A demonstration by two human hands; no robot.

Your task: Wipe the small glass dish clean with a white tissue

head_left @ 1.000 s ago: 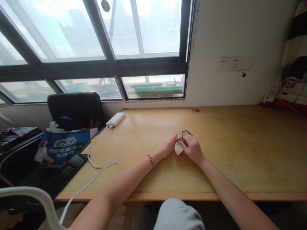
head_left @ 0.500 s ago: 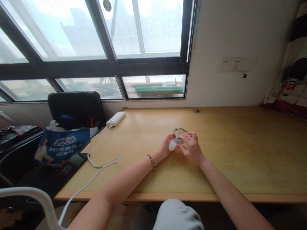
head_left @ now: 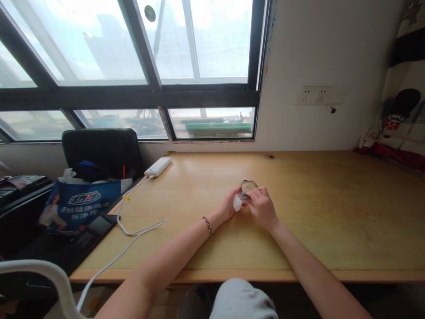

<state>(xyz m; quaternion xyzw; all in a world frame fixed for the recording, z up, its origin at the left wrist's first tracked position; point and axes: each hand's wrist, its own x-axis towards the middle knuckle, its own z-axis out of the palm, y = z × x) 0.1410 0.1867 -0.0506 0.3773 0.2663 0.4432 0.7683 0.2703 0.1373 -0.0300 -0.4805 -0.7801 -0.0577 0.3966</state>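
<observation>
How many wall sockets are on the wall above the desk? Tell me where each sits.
2: left white wall socket and right white wall socket, side by side; a blank-looking plate adjoins.

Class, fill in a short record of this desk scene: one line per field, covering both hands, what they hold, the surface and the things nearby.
left hand: holds a white cloth against the glasses
right hand: grips the glasses
surface: wooden desk, under a window
left of desk: white power bank with white cable
beside desk: black chair with blue bag
wall: sockets
</observation>
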